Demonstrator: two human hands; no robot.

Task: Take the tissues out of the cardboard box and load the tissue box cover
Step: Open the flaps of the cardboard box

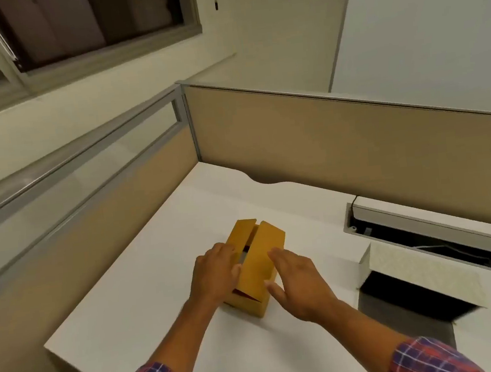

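A small brown cardboard box stands on the white desk, its top flaps partly raised with a narrow gap between them. My left hand rests on the box's left side, fingers at the left flap. My right hand lies against the box's right side, fingers spread and flat. A tissue box cover with a pale patterned panel and dark inside lies open on the desk to the right. The tissues inside the cardboard box are hidden.
Beige cubicle partitions wall the desk at the back and left. A cable tray with an open lid is set into the desk at the right rear. The desk's front left corner is close to my left arm.
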